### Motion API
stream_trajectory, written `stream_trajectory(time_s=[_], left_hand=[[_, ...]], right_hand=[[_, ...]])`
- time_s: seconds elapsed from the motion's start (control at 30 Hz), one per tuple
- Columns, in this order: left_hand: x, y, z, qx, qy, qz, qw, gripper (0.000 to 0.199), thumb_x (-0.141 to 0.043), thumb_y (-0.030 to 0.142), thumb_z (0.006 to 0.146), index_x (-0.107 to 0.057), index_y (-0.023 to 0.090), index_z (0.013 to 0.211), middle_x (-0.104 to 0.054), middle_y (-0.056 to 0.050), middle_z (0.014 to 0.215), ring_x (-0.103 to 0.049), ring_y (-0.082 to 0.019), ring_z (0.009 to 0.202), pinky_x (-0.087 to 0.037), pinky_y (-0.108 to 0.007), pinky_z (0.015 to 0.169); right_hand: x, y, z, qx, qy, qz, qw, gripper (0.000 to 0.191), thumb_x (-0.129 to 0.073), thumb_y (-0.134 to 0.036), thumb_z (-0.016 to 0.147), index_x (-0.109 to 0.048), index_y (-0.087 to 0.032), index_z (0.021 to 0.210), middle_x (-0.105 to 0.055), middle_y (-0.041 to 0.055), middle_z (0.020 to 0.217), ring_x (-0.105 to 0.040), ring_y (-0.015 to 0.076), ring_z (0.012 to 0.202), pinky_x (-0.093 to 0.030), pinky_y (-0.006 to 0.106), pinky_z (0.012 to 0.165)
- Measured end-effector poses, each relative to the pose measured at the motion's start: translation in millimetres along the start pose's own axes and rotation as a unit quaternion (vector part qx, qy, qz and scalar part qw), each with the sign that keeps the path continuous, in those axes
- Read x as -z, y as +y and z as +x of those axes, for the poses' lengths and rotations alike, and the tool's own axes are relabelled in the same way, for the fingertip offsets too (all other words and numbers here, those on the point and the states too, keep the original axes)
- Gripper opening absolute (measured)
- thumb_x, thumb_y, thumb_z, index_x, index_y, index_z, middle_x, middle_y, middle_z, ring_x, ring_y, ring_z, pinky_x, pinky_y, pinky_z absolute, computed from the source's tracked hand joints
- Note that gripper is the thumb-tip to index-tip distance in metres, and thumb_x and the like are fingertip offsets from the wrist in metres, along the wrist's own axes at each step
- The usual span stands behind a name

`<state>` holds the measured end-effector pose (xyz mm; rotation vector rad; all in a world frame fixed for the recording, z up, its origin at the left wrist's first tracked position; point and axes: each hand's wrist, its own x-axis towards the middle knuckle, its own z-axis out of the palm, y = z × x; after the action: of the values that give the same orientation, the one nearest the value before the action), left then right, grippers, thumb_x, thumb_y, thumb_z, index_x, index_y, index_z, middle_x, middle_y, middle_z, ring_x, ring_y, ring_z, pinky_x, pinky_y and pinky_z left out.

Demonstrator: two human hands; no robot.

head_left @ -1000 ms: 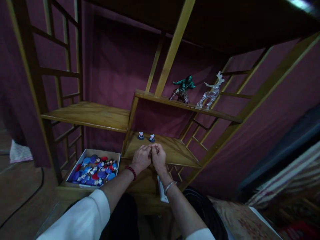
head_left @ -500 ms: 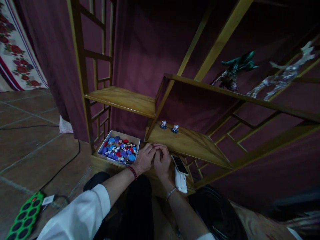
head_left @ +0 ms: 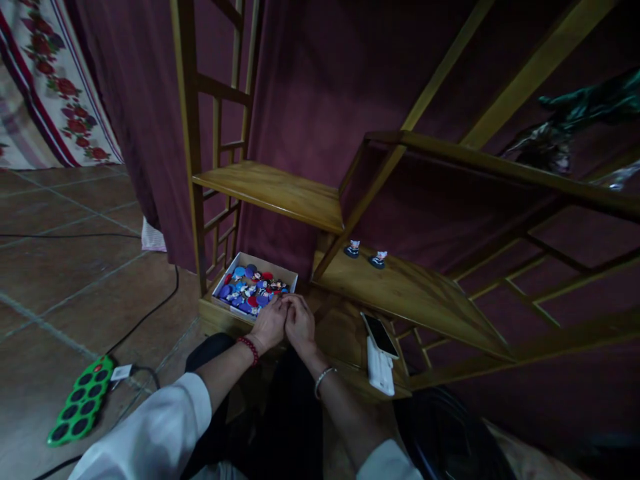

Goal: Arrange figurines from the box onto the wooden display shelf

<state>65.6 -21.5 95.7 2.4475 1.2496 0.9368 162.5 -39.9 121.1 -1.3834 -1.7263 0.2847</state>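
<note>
The left hand (head_left: 271, 324) and right hand (head_left: 301, 323) meet, fingertips together; whether they grip anything, I cannot tell. Just beyond, slightly left, lies the box of small figurines (head_left: 233, 312), the left hand nearer, its long side running crosswise.

The right edge cut off the green figurine (head_left: 595, 103); the clear deer figurine (head_left: 623, 176) was blurred and mostly out of view.

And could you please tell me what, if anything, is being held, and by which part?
That cannot be told: the left hand and right hand meet, their fingers hiding anything between them.
</note>
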Motion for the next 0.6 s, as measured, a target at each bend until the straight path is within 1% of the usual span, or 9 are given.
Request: stream_trajectory(time_s=[0.1, 0.17, 0.23, 0.33, 0.43, 0.53, 0.6], left_hand=[[0.3, -17.3, -5.8, 0.078, -0.060, 0.024, 0.995, 0.036, -0.044, 0.007, 0.070, -0.054, 0.006, 0.104, -0.056, -0.019, 0.110, -0.042, -0.024, 0.116, -0.038, -0.038, 0.094], [0.2, -29.1, -10.7, 0.118, -0.082, 0.044, 0.989, 0.034, -0.045, 0.008, 0.069, -0.057, 0.007, 0.101, -0.055, -0.020, 0.114, -0.039, -0.024, 0.120, -0.032, -0.038, 0.099], [-0.4, -41.2, -15.7, 0.144, -0.096, 0.065, 0.983, 0.032, -0.043, 0.008, 0.069, -0.059, 0.009, 0.097, -0.057, -0.018, 0.111, -0.039, -0.023, 0.120, -0.029, -0.038, 0.100], [-2.0, -59.3, -21.7, 0.152, -0.096, 0.095, 0.979, 0.030, -0.039, 0.009, 0.072, -0.060, 0.009, 0.094, -0.060, -0.017, 0.107, -0.040, -0.024, 0.119, -0.025, -0.041, 0.101], [-4.3, -74.6, -24.9, 0.152, -0.096, 0.106, 0.978, 0.030, -0.037, 0.013, 0.076, -0.060, 0.007, 0.095, -0.058, -0.019, 0.110, -0.039, -0.025, 0.120, -0.023, -0.043, 0.102], [-7.6, -84.5, -25.4, 0.156, -0.109, 0.115, 0.975, 0.030, -0.035, 0.015, 0.079, -0.060, 0.006, 0.092, -0.059, -0.020, 0.108, -0.041, -0.026, 0.118, -0.023, -0.044, 0.102], [-10.1, -88.1, -24.5, 0.155, -0.115, 0.121, 0.974, 0.031, -0.033, 0.015, 0.080, -0.060, 0.007, 0.093, -0.060, -0.019, 0.106, -0.044, -0.025, 0.115, -0.022, -0.042, 0.102]], right_hand=[[-21.4, 13.4, 5.4, -0.066, -0.113, -0.080, 0.988, 0.029, -0.036, -0.007, 0.077, -0.057, -0.022, 0.091, -0.061, 0.0026, 0.095, -0.056, 0.0137, 0.091, -0.041, 0.024, 0.083], [-35.0, 23.3, 7.7, -0.078, -0.183, -0.121, 0.973, 0.027, -0.039, -0.009, 0.077, -0.057, -0.021, 0.094, -0.061, 0.0037, 0.098, -0.056, 0.0144, 0.092, -0.041, 0.023, 0.083], [-46.8, 32.8, 9.2, -0.093, -0.230, -0.149, 0.957, 0.028, -0.042, -0.010, 0.077, -0.057, -0.020, 0.098, -0.062, 0.0048, 0.100, -0.057, 0.0150, 0.093, -0.041, 0.023, 0.083], [-59.7, 44.5, 10.4, -0.117, -0.257, -0.173, 0.944, 0.029, -0.042, -0.011, 0.078, -0.057, -0.020, 0.101, -0.061, 0.0052, 0.104, -0.057, 0.0153, 0.092, -0.040, 0.024, 0.083], [-67.8, 53.3, 11.4, -0.128, -0.269, -0.181, 0.937, 0.029, -0.041, -0.011, 0.079, -0.058, -0.020, 0.100, -0.061, 0.0057, 0.104, -0.057, 0.0162, 0.093, -0.040, 0.025, 0.083], [-73.5, 60.7, 13.5, -0.141, -0.274, -0.180, 0.934, 0.029, -0.042, -0.011, 0.078, -0.058, -0.020, 0.101, -0.061, 0.0060, 0.106, -0.057, 0.0165, 0.095, -0.040, 0.025, 0.084], [-76.9, 65.0, 16.3, -0.145, -0.272, -0.180, 0.934, 0.029, -0.042, -0.011, 0.078, -0.058, -0.020, 0.101, -0.061, 0.0059, 0.106, -0.057, 0.0162, 0.096, -0.040, 0.025, 0.084]])
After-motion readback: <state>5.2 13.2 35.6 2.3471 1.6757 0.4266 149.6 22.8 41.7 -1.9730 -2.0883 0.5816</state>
